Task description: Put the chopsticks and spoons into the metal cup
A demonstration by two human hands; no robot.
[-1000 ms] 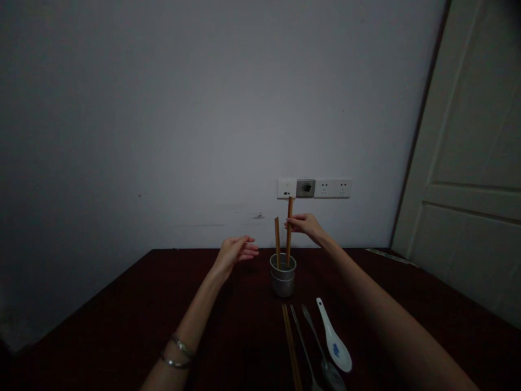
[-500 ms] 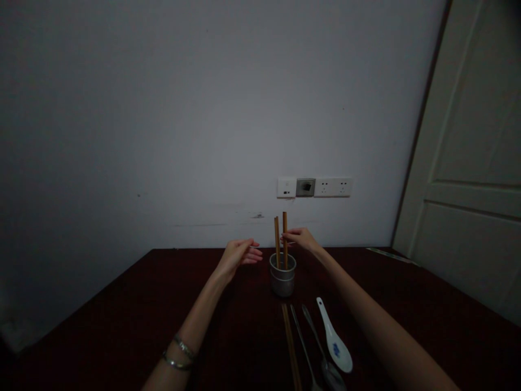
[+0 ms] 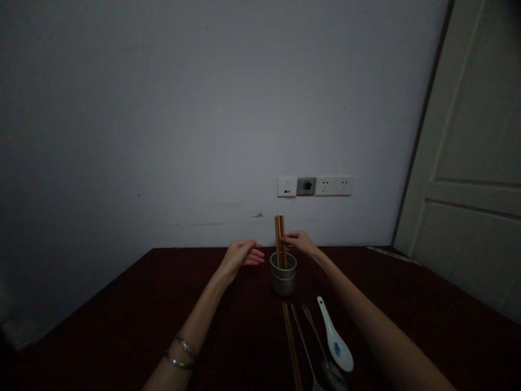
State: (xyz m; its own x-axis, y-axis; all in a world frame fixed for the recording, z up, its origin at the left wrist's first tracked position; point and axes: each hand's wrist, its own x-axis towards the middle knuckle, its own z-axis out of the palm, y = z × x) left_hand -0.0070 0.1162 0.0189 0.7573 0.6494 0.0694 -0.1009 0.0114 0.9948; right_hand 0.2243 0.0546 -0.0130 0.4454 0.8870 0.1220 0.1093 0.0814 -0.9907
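Observation:
A small metal cup (image 3: 283, 278) stands on the dark red table (image 3: 122, 320). Two wooden chopsticks (image 3: 279, 233) stand upright in it, side by side. My right hand (image 3: 300, 242) pinches the right-hand chopstick near its upper part. To the left of the cup, not touching it, my left hand (image 3: 241, 255) hovers with its fingers stretched out and nothing in it. Two bracelets sit on my left wrist.
More chopsticks (image 3: 291, 347), a metal spoon (image 3: 321, 353) and a white ceramic spoon (image 3: 335, 341) lie on the table in front of the cup. A socket strip (image 3: 315, 186) is on the wall behind. A door (image 3: 472, 163) stands at the right.
My right hand has lowered its chopstick into the cup until it stands level with the other one. My left hand has drifted slightly down and nearer the cup.

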